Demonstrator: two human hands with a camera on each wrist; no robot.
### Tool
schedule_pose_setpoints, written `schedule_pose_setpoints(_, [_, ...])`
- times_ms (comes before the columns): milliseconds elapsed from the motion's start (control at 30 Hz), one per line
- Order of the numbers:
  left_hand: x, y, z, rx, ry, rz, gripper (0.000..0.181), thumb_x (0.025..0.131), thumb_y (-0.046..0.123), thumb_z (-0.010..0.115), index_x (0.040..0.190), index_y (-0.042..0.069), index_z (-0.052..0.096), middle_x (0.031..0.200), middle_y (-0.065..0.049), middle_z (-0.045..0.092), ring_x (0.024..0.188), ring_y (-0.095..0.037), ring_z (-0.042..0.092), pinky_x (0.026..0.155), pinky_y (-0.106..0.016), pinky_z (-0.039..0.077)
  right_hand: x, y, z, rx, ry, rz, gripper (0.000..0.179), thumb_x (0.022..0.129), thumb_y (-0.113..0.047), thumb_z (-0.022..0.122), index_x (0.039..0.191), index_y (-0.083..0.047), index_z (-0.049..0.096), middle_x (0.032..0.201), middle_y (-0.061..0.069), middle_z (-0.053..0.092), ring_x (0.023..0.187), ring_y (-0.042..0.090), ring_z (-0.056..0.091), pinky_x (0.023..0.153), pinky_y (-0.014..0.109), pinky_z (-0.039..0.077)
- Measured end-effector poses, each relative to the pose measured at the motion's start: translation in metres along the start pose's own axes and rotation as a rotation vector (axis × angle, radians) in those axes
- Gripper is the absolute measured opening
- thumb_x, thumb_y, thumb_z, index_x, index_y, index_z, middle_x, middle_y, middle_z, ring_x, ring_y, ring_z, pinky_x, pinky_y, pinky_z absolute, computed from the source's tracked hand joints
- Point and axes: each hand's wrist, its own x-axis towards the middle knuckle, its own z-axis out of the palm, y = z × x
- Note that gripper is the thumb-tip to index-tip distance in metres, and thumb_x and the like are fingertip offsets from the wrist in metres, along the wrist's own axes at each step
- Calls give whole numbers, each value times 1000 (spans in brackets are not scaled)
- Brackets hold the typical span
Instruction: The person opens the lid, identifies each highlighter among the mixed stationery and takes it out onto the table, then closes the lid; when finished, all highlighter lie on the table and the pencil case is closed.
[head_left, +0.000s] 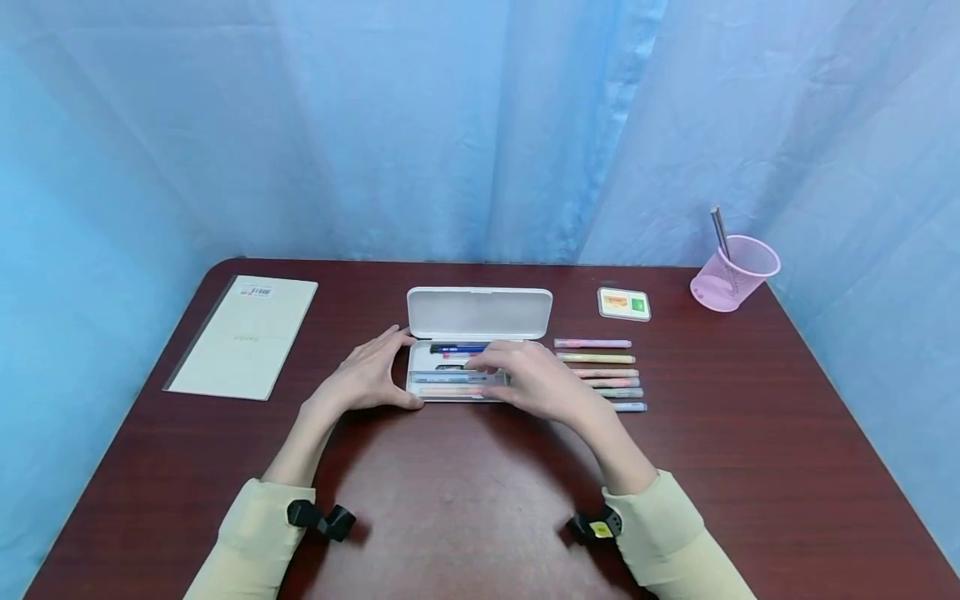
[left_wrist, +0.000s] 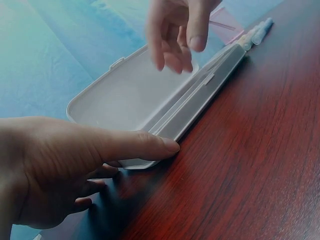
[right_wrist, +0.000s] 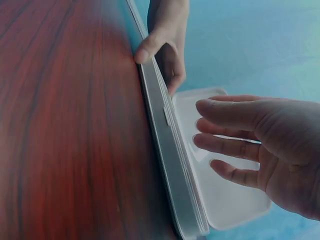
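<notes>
A white pencil case [head_left: 480, 313] stands with its lid raised, with several pens [head_left: 450, 378] inside, some blue, one with a black clip. My left hand [head_left: 372, 369] holds its left end, thumb on the front corner and fingers at the back corner; the left wrist view shows that thumb [left_wrist: 162, 145] along the front wall. Above the right part of the case hovers my right hand [head_left: 536, 379], fingers loosely bent and apart. In the right wrist view nothing lies between its fingers [right_wrist: 227, 145]. It hides part of the pens and the case's right end.
Several pastel markers [head_left: 596, 358] lie in a row right of the case. Behind them is a small flat box [head_left: 624, 304] with colored pictures. A pink mesh cup [head_left: 731, 279] with metallic sticks stands at the back right. A cream notebook [head_left: 243, 342] lies at the left.
</notes>
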Motion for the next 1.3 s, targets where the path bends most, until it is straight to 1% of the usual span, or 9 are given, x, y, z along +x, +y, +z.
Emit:
schedule_pose_setpoints(167, [2, 0, 2, -10, -14, 2, 95, 73, 45, 87, 150, 9, 45, 167, -20, 33, 158, -39, 25, 123, -65, 28, 6, -2, 6, -57, -19, -4, 28, 92, -23, 77, 121, -19, 75, 114, -4, 75, 99, 13, 72, 84, 35, 57])
schedule_pose_setpoints(267, [1, -1, 1, -14, -16, -6, 95, 73, 45, 87, 150, 9, 44, 167, -21, 32, 158, -40, 25, 123, -65, 27, 6, -2, 8, -74, -38, 6, 28, 92, -23, 78, 120, -19, 75, 116, -4, 75, 102, 13, 72, 88, 35, 58])
schedule_pose_setpoints(433, [0, -3, 1, -15, -13, -3, 95, 73, 44, 88, 150, 9, 44, 167, -22, 31, 158, -41, 25, 123, -66, 27, 7, -3, 13, -88, -60, 16, 27, 90, -21, 79, 117, -20, 76, 113, -4, 75, 104, 14, 72, 91, 37, 57])
schedule_pose_setpoints(567, [0, -3, 1, -8, -8, 3, 95, 73, 44, 88, 149, 9, 45, 167, -21, 33, 158, -40, 25, 122, -65, 29, 6, -2, 16, -111, -47, 5, 25, 89, -20, 79, 114, -19, 77, 111, -4, 76, 100, 14, 73, 89, 36, 57])
schedule_pose_setpoints(800, [0, -1, 1, -2, -5, 0, 94, 72, 44, 88, 149, 9, 46, 167, -20, 33, 158, -39, 26, 122, -65, 29, 5, -1, 20, -154, -13, -57, 18, 88, -14, 79, 105, -17, 79, 101, -4, 76, 92, 12, 72, 82, 35, 57])
schedule_pose_setpoints(933, [0, -1, 0, -3, -3, 4, 93, 72, 43, 88, 148, 9, 46, 166, -20, 34, 158, -39, 26, 122, -65, 29, 6, -3, 22, -188, -10, -58, 16, 87, -13, 79, 102, -18, 79, 99, -5, 76, 91, 12, 72, 80, 37, 54])
schedule_pose_setpoints(1133, [0, -1, 0, -5, -5, 1, 94, 72, 43, 88, 148, 9, 46, 167, -20, 33, 158, -39, 27, 122, -64, 29, 4, -6, 24, -206, -16, -30, 14, 88, -14, 78, 101, -20, 79, 98, -5, 74, 92, 14, 71, 79, 40, 49])
schedule_pose_setpoints(1300, [0, -1, 0, -7, -8, -5, 94, 72, 43, 88, 149, 10, 45, 167, -20, 33, 158, -39, 26, 123, -64, 29, 4, -7, 24, -224, -6, -36, 12, 88, -15, 78, 99, -20, 79, 94, -4, 73, 90, 16, 70, 76, 40, 48])
